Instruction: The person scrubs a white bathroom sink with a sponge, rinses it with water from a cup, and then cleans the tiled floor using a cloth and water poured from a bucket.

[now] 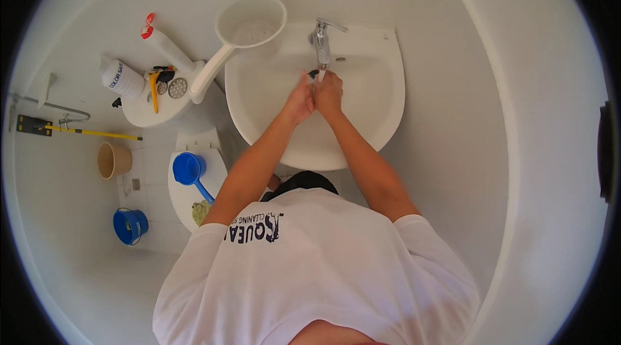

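Observation:
Both of my hands meet over the white washbasin (pixel 372 109), close below the chrome faucet (pixel 321 44). A small dark thing (pixel 314 74) shows at the fingertips, too small and covered to name. My left hand (pixel 300 100) is slightly smeared, with its fingers bent toward that thing. Against it, my right hand (pixel 329 91) has curled fingers under the spout, and what they hold is hidden. A pale streak beneath the spout looks like running water.
Left of the basin, a white dipper (pixel 251 20) rests by the toilet tank (pixel 145 114), which carries white bottles (pixel 169 50), a yellow-handled tool (pixel 153 92) and round drain covers (pixel 177 89). A blue dipper (pixel 187 168) lies on the toilet lid. Buckets (pixel 130 226) stand on the floor.

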`<state>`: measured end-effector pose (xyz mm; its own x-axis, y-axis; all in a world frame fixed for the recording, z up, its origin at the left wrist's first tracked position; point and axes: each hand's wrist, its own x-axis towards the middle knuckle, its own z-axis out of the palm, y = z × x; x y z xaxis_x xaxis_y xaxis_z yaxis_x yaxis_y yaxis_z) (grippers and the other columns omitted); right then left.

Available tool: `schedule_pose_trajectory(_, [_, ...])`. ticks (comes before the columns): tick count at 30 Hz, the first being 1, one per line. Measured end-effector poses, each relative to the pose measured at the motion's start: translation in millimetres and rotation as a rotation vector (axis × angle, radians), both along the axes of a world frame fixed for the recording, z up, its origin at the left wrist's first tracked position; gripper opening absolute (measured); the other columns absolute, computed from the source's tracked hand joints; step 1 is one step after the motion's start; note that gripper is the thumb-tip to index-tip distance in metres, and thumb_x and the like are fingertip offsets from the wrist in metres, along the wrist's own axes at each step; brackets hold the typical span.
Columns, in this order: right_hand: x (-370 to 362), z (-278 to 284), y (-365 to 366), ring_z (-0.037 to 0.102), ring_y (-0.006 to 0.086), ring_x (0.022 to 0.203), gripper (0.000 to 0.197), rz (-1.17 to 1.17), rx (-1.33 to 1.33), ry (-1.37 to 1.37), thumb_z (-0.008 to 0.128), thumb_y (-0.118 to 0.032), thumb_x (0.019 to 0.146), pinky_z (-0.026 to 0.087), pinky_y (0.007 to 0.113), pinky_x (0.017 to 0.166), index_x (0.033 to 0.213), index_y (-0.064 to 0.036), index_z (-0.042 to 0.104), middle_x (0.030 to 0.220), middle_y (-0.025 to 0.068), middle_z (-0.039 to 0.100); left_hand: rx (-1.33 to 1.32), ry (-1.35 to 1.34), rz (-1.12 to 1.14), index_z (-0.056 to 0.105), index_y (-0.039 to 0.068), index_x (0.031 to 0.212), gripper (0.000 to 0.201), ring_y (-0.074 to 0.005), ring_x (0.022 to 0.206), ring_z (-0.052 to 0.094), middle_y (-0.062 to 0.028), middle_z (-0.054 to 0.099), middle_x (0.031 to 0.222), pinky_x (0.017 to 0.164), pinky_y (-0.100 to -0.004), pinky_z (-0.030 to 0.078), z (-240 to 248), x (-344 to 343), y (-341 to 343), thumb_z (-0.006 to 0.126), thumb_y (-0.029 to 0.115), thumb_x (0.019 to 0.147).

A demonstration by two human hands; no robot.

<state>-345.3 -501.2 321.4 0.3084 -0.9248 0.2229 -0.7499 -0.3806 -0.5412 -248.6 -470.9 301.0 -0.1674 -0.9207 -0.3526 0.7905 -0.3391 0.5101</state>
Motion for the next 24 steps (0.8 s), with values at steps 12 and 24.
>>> schedule_pose_trajectory(12, [-3, -17, 19, 0.023, 0.0361, 0.127, 0.047, 0.215, 0.148, -0.002, 0.041, -0.02, 0.087, 0.022, 0.051, 0.099, 0.129, -0.0014, 0.032, 0.133, 0.0239, 0.029, 0.073, 0.035, 0.151, 0.042, 0.004, 0.117, 0.043, -0.0221, 0.1, 0.052, -0.0095, 0.052, 0.111, 0.085, -0.0326, 0.044, -16, -8, -13, 0.035, 0.037, 0.091])
schedule_pose_trajectory(24, [-26, -31, 2, 0.012, 0.0406, 0.129, 0.069, 0.229, 0.097, -0.12, 0.037, -0.045, 0.086, 0.012, 0.051, 0.102, 0.134, 0.0018, 0.019, 0.138, 0.0262, 0.018, -0.163, 0.639, -0.11, 0.036, -0.002, 0.123, 0.091, -0.0277, 0.108, 0.046, -0.0133, 0.048, 0.118, 0.098, -0.038, 0.031, 1, -7, -8, 0.022, 0.074, 0.075])
